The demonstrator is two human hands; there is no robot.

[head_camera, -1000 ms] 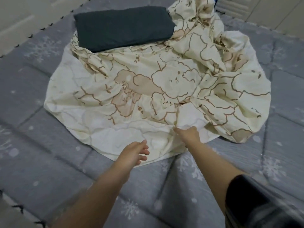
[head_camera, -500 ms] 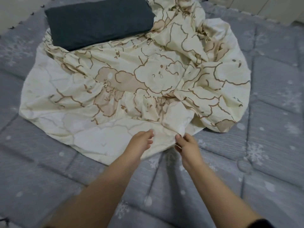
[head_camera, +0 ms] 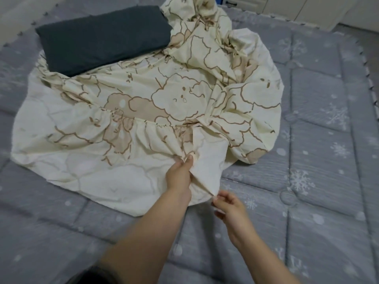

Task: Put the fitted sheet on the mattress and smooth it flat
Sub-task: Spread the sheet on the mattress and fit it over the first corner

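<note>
The cream fitted sheet [head_camera: 127, 111] with brown cloud-like animal drawings lies bunched in a heap on the grey quilted mattress [head_camera: 307, 160], its gathered elastic hem running across the middle. My left hand [head_camera: 180, 173] pinches the gathered hem near the sheet's front edge. My right hand [head_camera: 229, 206] pinches the tip of a plain cream flap that hangs down just right of the left hand. The far part of the sheet rises in folds toward the top of the view.
A dark grey folded cloth or pillow [head_camera: 104, 37] rests on the sheet's far left part. The mattress's snowflake-patterned cover spreads to every side. Pale cabinets [head_camera: 297, 9] stand beyond the far right edge.
My left hand moved forward and took hold of the gathered hem. My right hand drew back toward me, pulling a flap of the sheet with it.
</note>
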